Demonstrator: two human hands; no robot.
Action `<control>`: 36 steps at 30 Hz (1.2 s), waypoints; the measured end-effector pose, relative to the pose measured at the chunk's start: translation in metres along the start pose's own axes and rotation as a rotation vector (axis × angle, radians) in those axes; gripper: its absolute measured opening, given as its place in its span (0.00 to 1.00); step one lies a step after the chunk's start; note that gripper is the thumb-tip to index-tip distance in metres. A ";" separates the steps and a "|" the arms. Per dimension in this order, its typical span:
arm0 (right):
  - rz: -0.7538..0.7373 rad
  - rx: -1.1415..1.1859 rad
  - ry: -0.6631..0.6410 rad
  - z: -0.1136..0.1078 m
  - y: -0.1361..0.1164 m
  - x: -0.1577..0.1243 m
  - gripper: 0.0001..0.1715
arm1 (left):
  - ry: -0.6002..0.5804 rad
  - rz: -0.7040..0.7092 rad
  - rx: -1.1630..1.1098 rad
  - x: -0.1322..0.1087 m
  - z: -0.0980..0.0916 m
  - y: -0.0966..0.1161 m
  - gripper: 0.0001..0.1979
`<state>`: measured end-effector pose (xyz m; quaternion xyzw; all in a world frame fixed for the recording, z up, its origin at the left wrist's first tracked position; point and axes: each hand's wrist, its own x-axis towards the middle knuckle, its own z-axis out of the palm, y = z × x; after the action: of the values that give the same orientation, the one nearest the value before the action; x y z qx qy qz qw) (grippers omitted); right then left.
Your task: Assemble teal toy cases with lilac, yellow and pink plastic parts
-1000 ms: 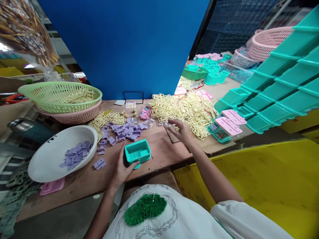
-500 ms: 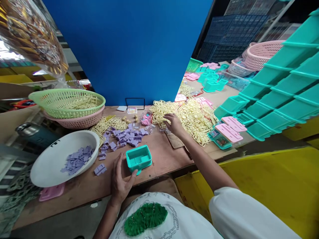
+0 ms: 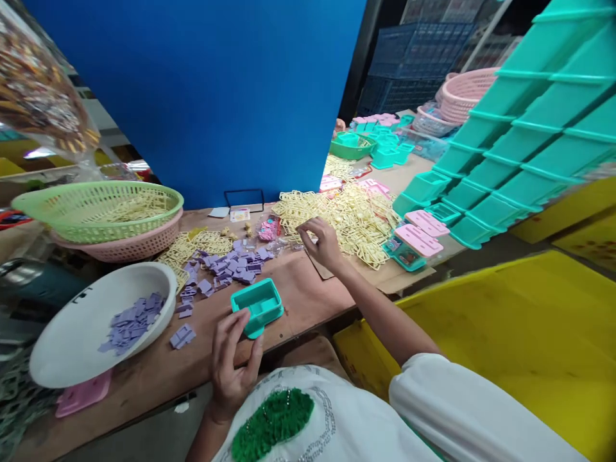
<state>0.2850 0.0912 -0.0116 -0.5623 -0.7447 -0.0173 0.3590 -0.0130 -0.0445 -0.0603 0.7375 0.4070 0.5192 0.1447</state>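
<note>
Near the front edge of the wooden table, a teal box stands upright, its mouth facing up and a rounded tab on the side toward the person. Its long axis runs mostly left to right, the right end slightly farther from the person. The left hand is much the nearer of the two: the box lies just ahead of it and a little to its right, with the fingertips at the near left corner of the rim and the thumb below the tab. That hand is spread, thumb well apart from the curled fingers, and it is not gripping the box; whether a fingertip actually touches the rim, I cannot tell. From the right hand, the box lies back toward the person and to the left, with bare table between them. The right hand hovers by the near left edge of a heap of cream frames, close to some small clear packets. Its thumb and fingers are bent toward one another, but I cannot tell whether they pinch anything. Beyond the box, to the left, lie loose purple pieces.
</note>
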 end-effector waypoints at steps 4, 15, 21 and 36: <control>-0.031 0.151 0.106 -0.010 -0.020 -0.046 0.15 | -0.305 -0.153 -0.329 0.023 0.017 0.033 0.16; 0.102 -0.225 -0.311 0.031 -0.003 -0.038 0.11 | -0.533 -0.368 -0.474 0.013 0.073 0.020 0.15; 0.106 -0.211 -0.239 0.012 -0.020 -0.054 0.17 | -0.487 -0.762 -0.841 0.012 0.079 0.021 0.32; 0.498 -0.381 -0.108 -0.052 0.098 -0.064 0.30 | -0.296 -1.343 -1.403 0.043 0.095 0.046 0.09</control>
<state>0.4027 0.0516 -0.0455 -0.7847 -0.5853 -0.0381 0.2006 0.0968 -0.0207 -0.0428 0.1569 0.3186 0.3554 0.8646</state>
